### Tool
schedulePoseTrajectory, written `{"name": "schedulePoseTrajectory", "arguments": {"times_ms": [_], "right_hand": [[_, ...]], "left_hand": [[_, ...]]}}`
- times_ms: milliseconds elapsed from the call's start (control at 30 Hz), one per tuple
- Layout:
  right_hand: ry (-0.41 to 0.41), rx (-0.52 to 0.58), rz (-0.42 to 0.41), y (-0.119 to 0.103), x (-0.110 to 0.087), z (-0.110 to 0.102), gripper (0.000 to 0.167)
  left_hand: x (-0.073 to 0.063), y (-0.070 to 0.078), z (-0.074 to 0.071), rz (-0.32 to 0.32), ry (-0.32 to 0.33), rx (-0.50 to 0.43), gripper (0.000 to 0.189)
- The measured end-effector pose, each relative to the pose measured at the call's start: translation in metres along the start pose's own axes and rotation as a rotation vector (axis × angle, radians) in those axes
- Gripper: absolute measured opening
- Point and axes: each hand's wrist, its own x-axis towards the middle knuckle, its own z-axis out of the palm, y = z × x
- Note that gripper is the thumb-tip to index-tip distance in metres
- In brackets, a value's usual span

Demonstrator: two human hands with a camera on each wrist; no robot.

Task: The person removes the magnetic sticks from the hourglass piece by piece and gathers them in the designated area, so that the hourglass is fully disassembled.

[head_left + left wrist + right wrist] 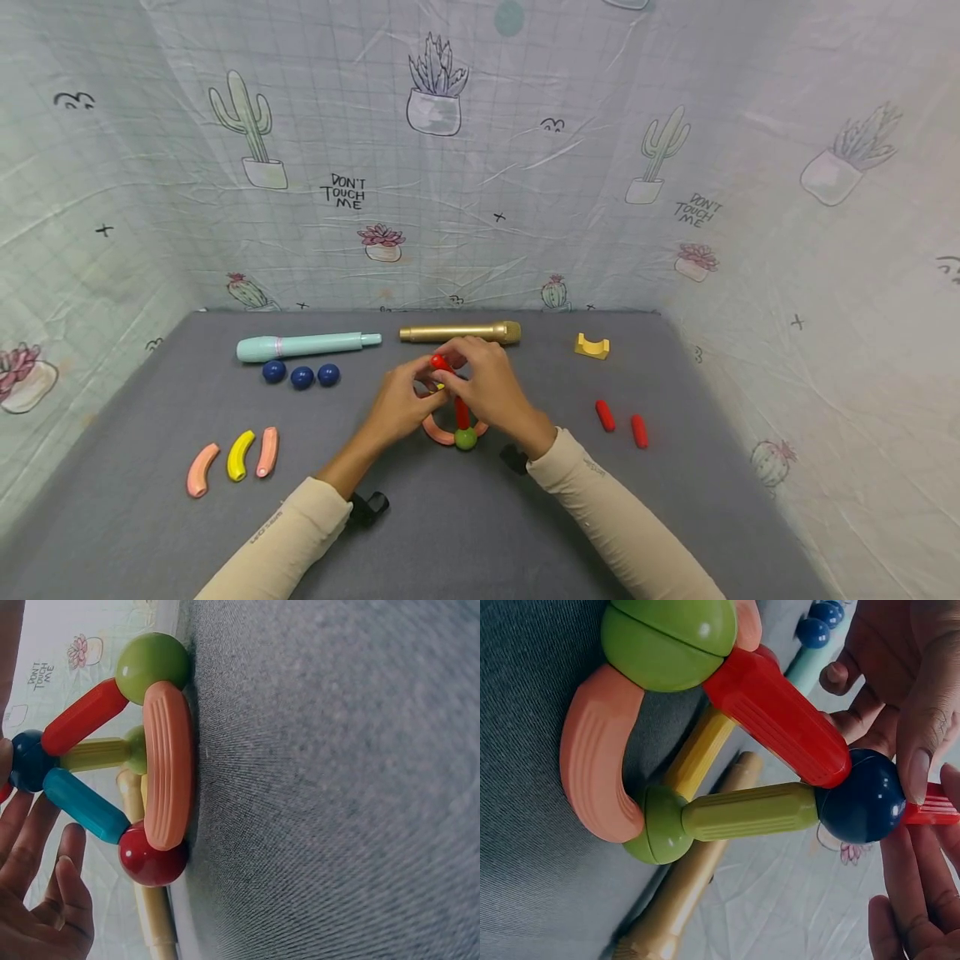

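Note:
Low between both hands stands a toy frame of balls and sticks. Its base has curved peach sticks (168, 765), green balls (667, 634) and a dark red ball (154, 853). From there a red stick (780, 716), a teal stick (86, 804) and a yellow-green stick (750, 811) lean up to one dark blue ball (862, 796). My left hand (401, 402) holds this ball, thumb pressed against it. With thumb and fingertips my right hand (487, 383) pinches a short red stick (931, 804) at the top of the ball.
Behind the frame lies a gold toy microphone (457, 333), with a mint microphone (307, 346) to its left. Several blue balls (302, 377) and curved sticks (240, 456) lie left. On the right are two red sticks (605, 415) and a yellow notched block (592, 347).

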Motion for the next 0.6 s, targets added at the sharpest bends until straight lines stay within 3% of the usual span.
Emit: {"name": "schedulePoseTrajectory", "arguments": {"times_ms": [233,600], "right_hand": [[0.034,0.199,0.117,0.01,-0.005,-0.005,0.026],[0.054,0.556,0.406,0.031,-0.011,-0.006,0.024]], "left_hand": [[0.0,-0.003,0.001,-0.001,-0.009,-0.047,0.024],[0.0,-0.002,0.002,-0.012,-0.02,-0.035,0.026]]}}
